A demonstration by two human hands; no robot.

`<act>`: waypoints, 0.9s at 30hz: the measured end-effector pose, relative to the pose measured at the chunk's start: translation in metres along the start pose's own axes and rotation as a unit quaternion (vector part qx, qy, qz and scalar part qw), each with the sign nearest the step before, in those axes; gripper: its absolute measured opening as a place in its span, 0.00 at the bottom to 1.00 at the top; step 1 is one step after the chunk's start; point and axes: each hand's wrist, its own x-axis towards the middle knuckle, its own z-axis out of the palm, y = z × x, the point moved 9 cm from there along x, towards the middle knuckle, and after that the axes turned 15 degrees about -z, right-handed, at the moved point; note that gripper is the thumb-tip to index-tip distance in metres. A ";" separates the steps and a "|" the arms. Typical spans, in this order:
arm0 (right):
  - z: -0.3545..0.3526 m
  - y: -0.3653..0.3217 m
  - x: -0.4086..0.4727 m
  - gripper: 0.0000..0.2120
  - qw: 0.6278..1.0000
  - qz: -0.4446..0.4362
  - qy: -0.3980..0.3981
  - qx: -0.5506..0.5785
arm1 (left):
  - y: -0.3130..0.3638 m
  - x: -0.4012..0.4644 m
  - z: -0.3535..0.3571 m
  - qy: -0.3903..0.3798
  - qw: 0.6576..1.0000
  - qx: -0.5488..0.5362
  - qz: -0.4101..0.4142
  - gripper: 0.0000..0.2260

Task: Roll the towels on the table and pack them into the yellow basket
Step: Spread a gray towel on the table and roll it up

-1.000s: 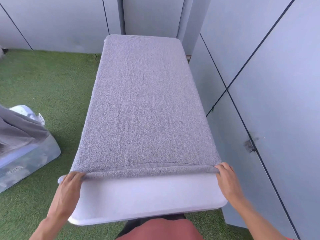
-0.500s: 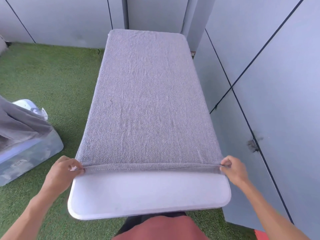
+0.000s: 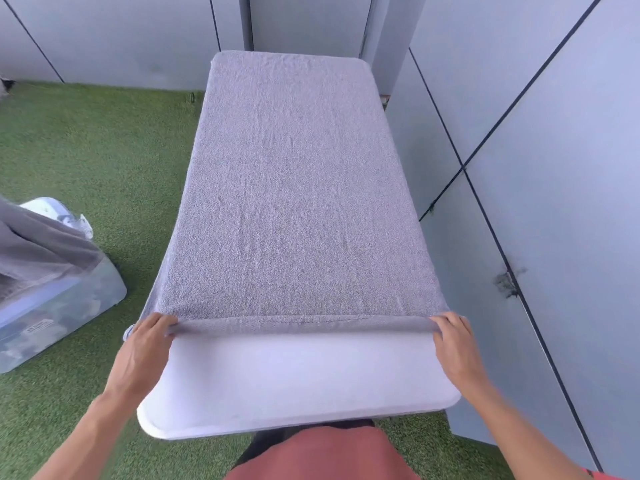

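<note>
A grey towel [image 3: 294, 195] lies flat along the white table [image 3: 298, 382], covering all but its near end. The towel's near edge is turned over into a narrow first roll across the table's width. My left hand [image 3: 145, 344] grips the left end of that rolled edge, and my right hand [image 3: 453, 344] grips the right end. The yellow basket is not in view.
A clear plastic bin [image 3: 65, 306] stands on the green artificial grass [image 3: 97, 161] to the left, with another grey towel [image 3: 38, 251] draped over it. Grey wall panels [image 3: 554, 202] run close along the table's right side and behind its far end.
Both hands have gone from pinching the towel's near corners to folding the near edge over into a thin roll. The view has shifted slightly.
</note>
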 end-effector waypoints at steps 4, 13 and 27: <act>0.004 0.015 -0.005 0.15 0.997 -0.013 -0.079 0.004 | -0.012 -0.004 0.000 -0.071 0.997 -0.019 0.009 0.08; -0.014 0.030 0.015 0.12 0.963 0.140 -0.006 0.231 | -0.014 0.018 -0.014 -0.059 0.991 -0.094 -0.076 0.09; 0.001 -0.003 0.007 0.14 0.998 0.012 0.018 -0.055 | 0.005 -0.019 0.010 0.059 0.998 0.014 0.015 0.18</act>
